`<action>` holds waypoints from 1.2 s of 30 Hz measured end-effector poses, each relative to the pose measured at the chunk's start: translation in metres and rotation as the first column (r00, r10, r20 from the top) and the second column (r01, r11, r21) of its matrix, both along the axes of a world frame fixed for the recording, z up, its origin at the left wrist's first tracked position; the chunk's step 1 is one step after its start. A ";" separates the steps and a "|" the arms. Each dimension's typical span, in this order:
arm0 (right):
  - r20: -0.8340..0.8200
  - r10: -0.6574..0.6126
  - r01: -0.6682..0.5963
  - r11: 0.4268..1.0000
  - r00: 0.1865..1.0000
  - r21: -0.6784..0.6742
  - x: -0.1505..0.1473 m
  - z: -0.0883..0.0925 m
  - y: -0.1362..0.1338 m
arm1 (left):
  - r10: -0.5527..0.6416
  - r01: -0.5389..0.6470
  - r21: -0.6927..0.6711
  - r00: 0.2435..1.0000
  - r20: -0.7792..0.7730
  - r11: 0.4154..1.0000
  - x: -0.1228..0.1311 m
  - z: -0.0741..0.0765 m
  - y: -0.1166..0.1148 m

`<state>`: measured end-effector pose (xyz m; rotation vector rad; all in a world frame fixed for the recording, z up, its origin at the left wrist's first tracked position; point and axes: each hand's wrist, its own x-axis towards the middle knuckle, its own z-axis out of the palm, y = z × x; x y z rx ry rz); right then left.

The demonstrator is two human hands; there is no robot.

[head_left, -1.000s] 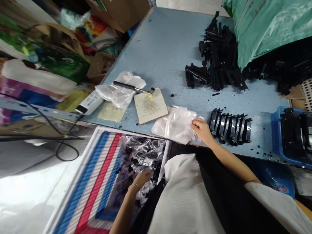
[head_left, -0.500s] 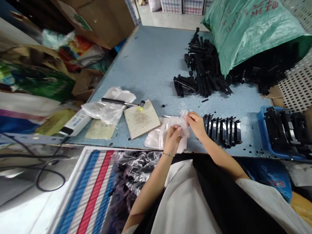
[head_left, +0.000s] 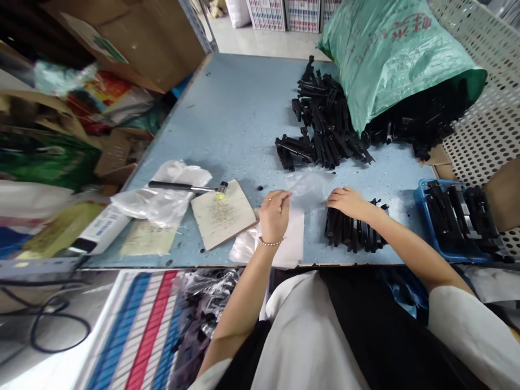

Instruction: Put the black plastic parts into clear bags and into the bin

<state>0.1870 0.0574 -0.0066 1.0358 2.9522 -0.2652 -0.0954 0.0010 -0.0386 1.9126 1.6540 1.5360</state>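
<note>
My left hand (head_left: 274,215) is closed on the edge of a clear plastic bag (head_left: 311,188), which spreads out to its right. Under that hand and bag lies a stack of whitish plastic bags (head_left: 290,238) by the front edge. My right hand (head_left: 345,203) lies over the left end of a row of slim black plastic parts (head_left: 353,234), fingers bent around the far end of the leftmost ones. Its fingertips are partly hidden.
A heap of black parts (head_left: 325,119) lies near the spilling green sack (head_left: 394,59). At right stands a blue basket (head_left: 430,227) with more parts. Left are a hammer (head_left: 182,186), a square board (head_left: 223,216) and crumpled plastic (head_left: 158,200). A striped crate (head_left: 142,336) stands below.
Both hands were together on a crumpled clear bag. Now the bag lies spread out, held by my left hand, and my right hand has moved right onto the row of black parts.
</note>
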 end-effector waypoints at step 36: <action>-0.233 -0.934 -0.051 0.256 -0.272 -0.965 -0.005 -0.031 -0.143 | -0.769 0.757 -0.158 0.597 -0.230 0.634 0.101 0.005 -0.065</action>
